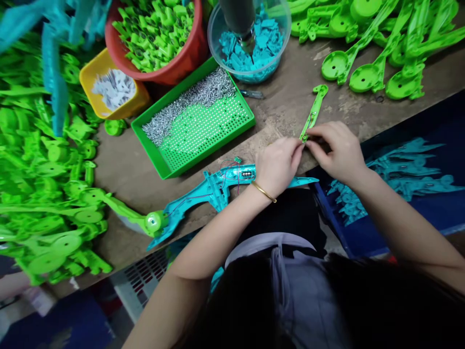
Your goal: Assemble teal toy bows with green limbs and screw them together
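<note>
A slim green plastic part (315,109) lies on the table with its near end between my fingertips. My left hand (278,164), with a gold bangle at the wrist, is closed in a pinch at that end. From the other side my right hand (337,148) pinches the same end between thumb and finger. Small details under the fingertips are hidden. Below my left hand a blue plastic shell (198,191) with thin wires and a small battery-like insert lies along the table edge. A green arm piece (154,223) is joined to its left end.
A green basket (209,152) of screws, a red bowl (174,65) of green parts, a yellow tub (105,112) and a clear bowl (271,68) under a hanging driver (247,36) stand behind. Green pieces are heaped left; a blue bin (363,242) is right.
</note>
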Available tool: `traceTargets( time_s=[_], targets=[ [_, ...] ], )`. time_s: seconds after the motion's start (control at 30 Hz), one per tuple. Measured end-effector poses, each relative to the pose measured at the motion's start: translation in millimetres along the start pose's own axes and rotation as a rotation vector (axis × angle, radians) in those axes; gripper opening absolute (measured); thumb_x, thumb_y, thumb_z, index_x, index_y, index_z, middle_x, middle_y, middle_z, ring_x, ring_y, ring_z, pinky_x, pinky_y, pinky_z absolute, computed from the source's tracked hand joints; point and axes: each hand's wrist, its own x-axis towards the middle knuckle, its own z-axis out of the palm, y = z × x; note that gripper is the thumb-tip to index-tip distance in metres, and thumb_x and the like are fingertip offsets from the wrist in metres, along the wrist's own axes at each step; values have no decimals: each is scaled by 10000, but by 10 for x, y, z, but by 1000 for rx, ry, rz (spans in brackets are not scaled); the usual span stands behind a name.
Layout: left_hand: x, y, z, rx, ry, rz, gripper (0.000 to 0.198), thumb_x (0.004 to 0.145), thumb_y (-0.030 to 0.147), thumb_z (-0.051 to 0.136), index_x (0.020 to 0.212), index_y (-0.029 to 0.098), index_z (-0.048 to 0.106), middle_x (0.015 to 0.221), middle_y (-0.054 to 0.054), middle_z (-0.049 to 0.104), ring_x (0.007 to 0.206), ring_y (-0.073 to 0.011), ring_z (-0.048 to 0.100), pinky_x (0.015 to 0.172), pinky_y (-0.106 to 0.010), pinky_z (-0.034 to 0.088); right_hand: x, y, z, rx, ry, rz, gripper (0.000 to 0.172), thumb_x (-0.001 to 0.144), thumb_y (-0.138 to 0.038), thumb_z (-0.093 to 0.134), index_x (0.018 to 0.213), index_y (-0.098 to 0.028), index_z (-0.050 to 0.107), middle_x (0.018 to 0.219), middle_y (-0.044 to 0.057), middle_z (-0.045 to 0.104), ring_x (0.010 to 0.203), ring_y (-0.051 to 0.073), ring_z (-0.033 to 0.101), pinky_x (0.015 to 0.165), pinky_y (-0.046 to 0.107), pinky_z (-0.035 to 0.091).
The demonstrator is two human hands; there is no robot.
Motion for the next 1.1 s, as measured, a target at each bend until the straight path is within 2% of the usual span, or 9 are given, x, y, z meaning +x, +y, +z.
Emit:
traceTargets(
  time_s=[0.2,0.33,0.53,0.63,0.73,0.87,1.1],
  targets=[
    [-9,-5,-37,42,-16,-30,214,959,297,468,955,182,647,887,-53,706,812,-191,646,702,-294,451,31,-17,-22,-44,-47,-19,202,888,-296,515,1018,-247,661,982,72,654,938,255,574,832,426,465],
    [37,39,-93,126,-99,-49,218,961,280,446,991,170,632,915,-76,705,819,-218,651,699,-314,451,68,-43,-54,-15,-102,-44,248,874,-269,521,1079,-223,653,996,89,654,949,261,594,819,414,483],
    [162,35,-193,151,-192,-34,189,936,259,491,945,158,651,900,-90,699,780,-228,646,686,-327,455,30,-16,2,110,-37,-37,195,882,-276,545,1011,-226,682,976,59,682,924,219,635,789,369,483],
    [161,-30,-229,11,-167,5,143,915,238,539,896,165,659,833,-46,696,771,-194,637,698,-296,459,7,-15,22,107,4,-47,153,891,-289,551,937,-220,680,923,44,692,881,200,644,754,346,467],
    [80,-91,-232,-95,-73,39,126,913,201,540,908,167,661,843,-27,688,798,-164,629,728,-272,466,-13,-38,26,82,12,-40,148,896,-297,543,907,-210,663,900,49,685,875,206,636,755,352,455],
    [-43,-133,-165,-61,29,47,136,914,212,544,943,178,672,855,-31,664,819,-163,615,741,-278,468,-34,-75,32,82,-11,1,159,903,-300,519,928,-205,644,928,67,669,908,226,616,785,376,442],
    [-85,-113,-95,-19,46,41,185,933,237,499,962,177,672,857,-39,644,792,-168,594,722,-287,460,-12,-119,69,81,11,11,138,895,-292,511,899,-206,618,880,66,649,839,216,602,750,366,459]
  ],
)
